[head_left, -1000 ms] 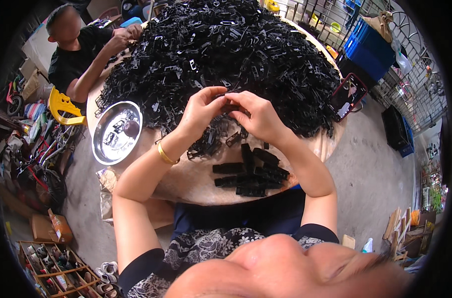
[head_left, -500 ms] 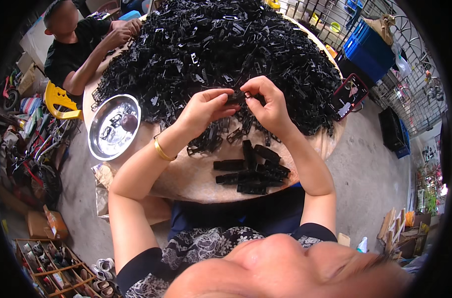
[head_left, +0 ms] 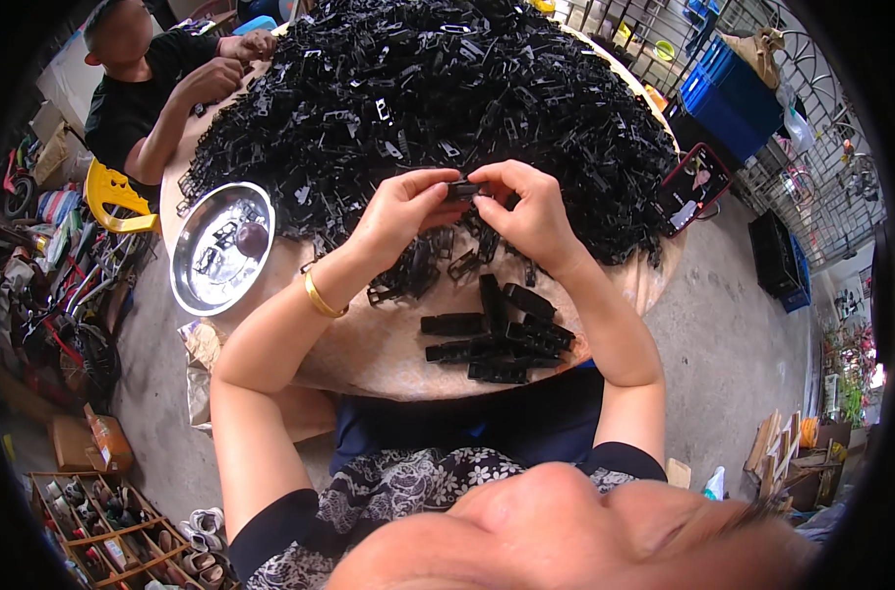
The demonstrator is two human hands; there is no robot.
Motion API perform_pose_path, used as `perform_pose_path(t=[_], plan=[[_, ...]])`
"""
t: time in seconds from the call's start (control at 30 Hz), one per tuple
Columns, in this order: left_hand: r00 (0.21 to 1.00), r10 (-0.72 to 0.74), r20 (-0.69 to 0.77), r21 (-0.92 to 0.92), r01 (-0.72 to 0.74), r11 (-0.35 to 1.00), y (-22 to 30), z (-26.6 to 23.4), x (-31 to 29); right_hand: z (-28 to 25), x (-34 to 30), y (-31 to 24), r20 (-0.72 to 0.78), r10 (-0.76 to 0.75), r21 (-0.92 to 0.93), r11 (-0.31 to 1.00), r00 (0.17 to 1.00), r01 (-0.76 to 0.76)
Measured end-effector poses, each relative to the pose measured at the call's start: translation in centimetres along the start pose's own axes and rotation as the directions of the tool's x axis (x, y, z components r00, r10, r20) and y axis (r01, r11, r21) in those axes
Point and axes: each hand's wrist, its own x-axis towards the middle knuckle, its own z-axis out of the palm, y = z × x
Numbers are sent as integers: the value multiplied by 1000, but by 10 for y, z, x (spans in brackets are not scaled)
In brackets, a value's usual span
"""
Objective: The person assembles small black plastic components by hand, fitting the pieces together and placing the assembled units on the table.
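Observation:
A small black plastic part (head_left: 461, 190) is pinched between my two hands above the near edge of the heap. My left hand (head_left: 405, 208) grips one end of it between thumb and fingers. The fingertips of my right hand (head_left: 522, 208) close on its other end. In front of me a loose stack of black oblong blocks (head_left: 497, 339) lies on the table. The large heap of black plastic pieces (head_left: 418, 108) covers most of the tabletop beyond my hands.
On the round table (head_left: 369, 364), a metal bowl (head_left: 185, 285) at the left holds a dark round thing and some pieces. A phone (head_left: 693, 192) leans at the right edge. A person (head_left: 138, 103) works at the far left. Blue crates (head_left: 728, 93) stand at the right.
My right fingers have come in from just off the black part and now close on its end. The other person's hands have shifted at the heap's edge.

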Motion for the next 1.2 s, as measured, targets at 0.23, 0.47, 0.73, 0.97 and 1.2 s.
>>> perform_pose_path(t=[0.23, 0.47, 0.73, 0.97, 1.2], plan=[[998, 0, 68, -115, 8, 993, -1, -10, 1, 1, -1, -4, 55, -219, -255, 940, 974, 226], [995, 40, 93, -169, -23, 985, -1, -11, 1, -2, 4, 8, 94, -333, -383, 858, 938, 343], [982, -15, 189, 241, -32, 970, -6, 19, -15, -18, 41, 32, -82, 47, -184, 981, 996, -62], [979, 19, 201, 365, -93, 926, -10, 21, -20, 20, 89, 56, 401, -89, -618, 709, 912, 340], [980, 33, 198, 434, -118, 893, -8, 21, -19, 28, 114, 70, 266, 60, -926, 294, 962, 238]])
